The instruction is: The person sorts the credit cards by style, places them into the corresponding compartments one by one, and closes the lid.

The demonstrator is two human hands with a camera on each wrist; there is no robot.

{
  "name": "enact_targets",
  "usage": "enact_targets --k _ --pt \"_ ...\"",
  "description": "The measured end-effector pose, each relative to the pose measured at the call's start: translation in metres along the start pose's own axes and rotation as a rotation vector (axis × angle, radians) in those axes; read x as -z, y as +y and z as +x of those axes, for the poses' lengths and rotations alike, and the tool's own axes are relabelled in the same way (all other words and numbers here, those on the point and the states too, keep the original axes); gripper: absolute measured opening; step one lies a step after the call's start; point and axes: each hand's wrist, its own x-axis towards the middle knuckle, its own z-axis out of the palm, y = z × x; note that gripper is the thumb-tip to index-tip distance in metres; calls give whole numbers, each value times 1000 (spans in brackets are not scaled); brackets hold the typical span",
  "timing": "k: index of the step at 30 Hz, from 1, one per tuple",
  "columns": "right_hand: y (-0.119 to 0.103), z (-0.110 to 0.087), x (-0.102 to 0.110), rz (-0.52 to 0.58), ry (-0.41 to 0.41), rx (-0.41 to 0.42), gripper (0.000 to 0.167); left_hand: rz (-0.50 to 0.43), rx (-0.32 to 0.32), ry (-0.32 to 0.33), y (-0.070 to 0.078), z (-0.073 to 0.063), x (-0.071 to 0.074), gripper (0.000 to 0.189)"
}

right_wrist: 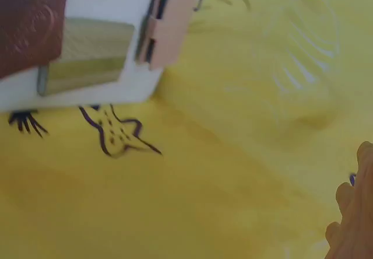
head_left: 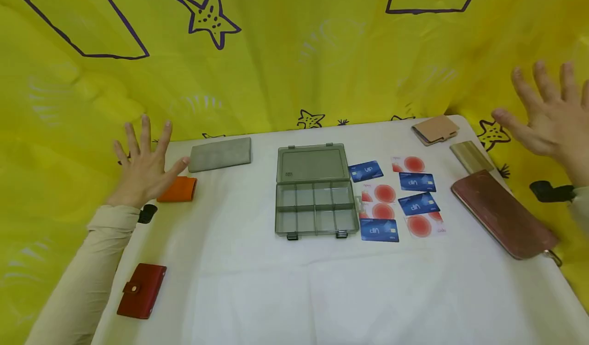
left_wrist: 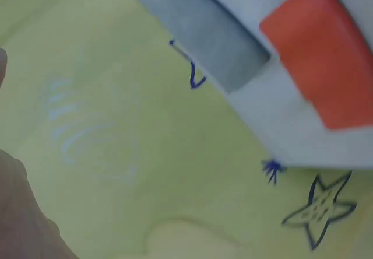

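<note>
My left hand point(head_left: 144, 174), fingers spread, is raised near the left table edge by an orange wallet point(head_left: 178, 189) and a long grey wallet point(head_left: 221, 154). On the far right, my right hand point(head_left: 554, 112) is also spread in the air, beyond a maroon zip wallet point(head_left: 501, 214). Neither hand holds anything. In the middle of the table a translucent grey compartment box point(head_left: 317, 218) lies with its lid point(head_left: 313, 164) folded back. Several blue VIP cards point(head_left: 379, 230) and red-and-white cards point(head_left: 420, 226) lie flat to its right, some overlapping.
A dark red snap card holder point(head_left: 142, 291) lies at the near left. Toward the far right corner are a tan card holder point(head_left: 435, 129) and a gold-coloured wallet point(head_left: 472, 157). Yellow patterned cloth point(head_left: 276, 69) surrounds the white table point(head_left: 257, 299).
</note>
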Motion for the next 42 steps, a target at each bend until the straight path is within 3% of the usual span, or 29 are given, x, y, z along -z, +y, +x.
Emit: enact_targets --k 3,5,9,12,15,18,23,28,34,37,40,42 --pt "-14 2 -21 19 24 67 102 -33 -28 -12 7 1 -14 90" --pt "-33 1 -45 140 30 135 96 -63 -57 -40 20 2 -32 91" --pt "-85 2 -103 423 -33 304 83 -117 -170 -141 64 -2 -84 93" --pt "-123 6 -136 523 -108 426 73 -230 -278 -232 103 -10 -119 98" --pt "-147 8 -155 589 -190 509 67 -416 -338 -331 138 -19 -141 112" --pt "-163 10 -162 628 -246 542 62 -517 -354 -362 158 -27 -152 125" --pt "-171 12 -162 578 -236 503 58 -528 -344 -308 167 -32 -164 134" --pt "-173 17 -159 551 -280 431 59 -560 -328 -271 168 -33 -171 136" --pt "-169 17 -156 580 -243 392 32 -600 -300 -235 171 -34 -179 136" --pt "-166 10 -153 675 -163 361 30 -610 -291 -215 172 -36 -182 136" --pt "-168 1 -149 892 -99 292 41 -602 -286 -212 173 -38 -183 136" --pt "-175 -6 -143 1036 -103 228 48 -592 -280 -222 173 -38 -184 136"
